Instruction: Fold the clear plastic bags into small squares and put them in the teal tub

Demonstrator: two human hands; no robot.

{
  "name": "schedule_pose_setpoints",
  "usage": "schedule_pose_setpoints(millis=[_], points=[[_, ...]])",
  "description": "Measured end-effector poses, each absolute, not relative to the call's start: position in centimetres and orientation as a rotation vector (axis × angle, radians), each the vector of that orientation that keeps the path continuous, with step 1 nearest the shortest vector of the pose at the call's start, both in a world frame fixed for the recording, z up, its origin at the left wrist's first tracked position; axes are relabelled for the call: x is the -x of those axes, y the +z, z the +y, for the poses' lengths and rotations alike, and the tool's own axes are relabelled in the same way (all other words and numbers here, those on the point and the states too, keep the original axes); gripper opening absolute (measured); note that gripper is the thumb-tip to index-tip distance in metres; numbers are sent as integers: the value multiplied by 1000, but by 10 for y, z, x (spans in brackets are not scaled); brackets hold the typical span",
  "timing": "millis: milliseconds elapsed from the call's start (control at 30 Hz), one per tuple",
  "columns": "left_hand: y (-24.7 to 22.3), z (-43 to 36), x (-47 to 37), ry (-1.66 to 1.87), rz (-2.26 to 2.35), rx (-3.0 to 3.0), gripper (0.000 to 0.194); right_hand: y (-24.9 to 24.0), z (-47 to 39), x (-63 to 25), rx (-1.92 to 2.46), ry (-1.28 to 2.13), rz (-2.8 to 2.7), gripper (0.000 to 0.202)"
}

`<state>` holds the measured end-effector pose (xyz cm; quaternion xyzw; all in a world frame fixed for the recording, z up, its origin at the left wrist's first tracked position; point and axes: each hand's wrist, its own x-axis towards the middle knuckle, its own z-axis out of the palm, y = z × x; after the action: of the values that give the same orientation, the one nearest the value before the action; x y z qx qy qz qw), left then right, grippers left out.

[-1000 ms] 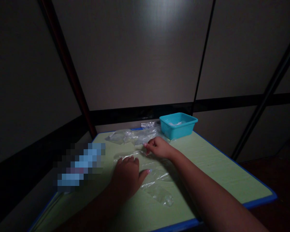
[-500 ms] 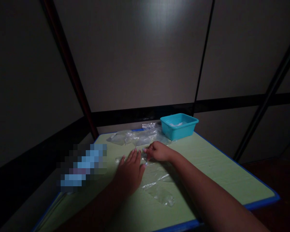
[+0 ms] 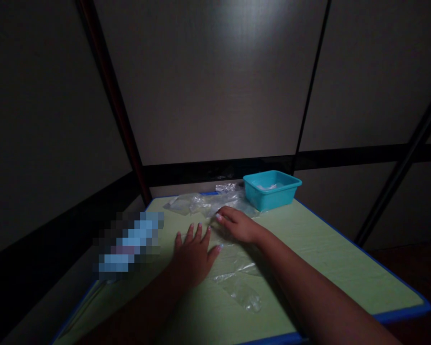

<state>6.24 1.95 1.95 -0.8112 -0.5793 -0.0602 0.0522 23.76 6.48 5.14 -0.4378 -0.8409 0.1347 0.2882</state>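
A clear plastic bag (image 3: pixel 242 287) lies spread on the pale green table (image 3: pixel 326 258), its far part beneath and between my hands. My left hand (image 3: pixel 194 256) rests flat with its fingers spread, beside and partly over the plastic. Just right of it, my right hand (image 3: pixel 235 225) is curled at the bag's far edge, thumb and fingertips close together; what they grip is too small to make out. Beyond my hands, more crumpled clear plastic (image 3: pixel 197 203) lies along the table's back.
A turquoise basket (image 3: pixel 273 196) with some clear plastic inside stands at the back right. At the left edge is a blurred-out bluish object (image 3: pixel 129 244). Behind the table rises a dark panelled wall (image 3: pixel 219 96).
My left fingers have spread wider. My right hand has lifted slightly and its fingers have loosened. The whole view has shifted a little, moving the table and basket rightward.
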Motion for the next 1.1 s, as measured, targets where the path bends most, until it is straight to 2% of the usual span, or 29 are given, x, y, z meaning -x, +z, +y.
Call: schedule_pose_setpoints(millis=[267,467,867,1100], points=[[19,21,-61,-298,-1757,2464,45,40,54,-223,1330,464,-2550,55],[19,23,-58,-283,-1775,2508,49,43,52,-223,1378,553,-2694,64],[16,37,-52,-182,-1895,2479,60,46,51,-229,1470,585,-2750,66],[24,47,-49,-293,-1995,2394,62,36,62,-233,1513,372,-2586,57]])
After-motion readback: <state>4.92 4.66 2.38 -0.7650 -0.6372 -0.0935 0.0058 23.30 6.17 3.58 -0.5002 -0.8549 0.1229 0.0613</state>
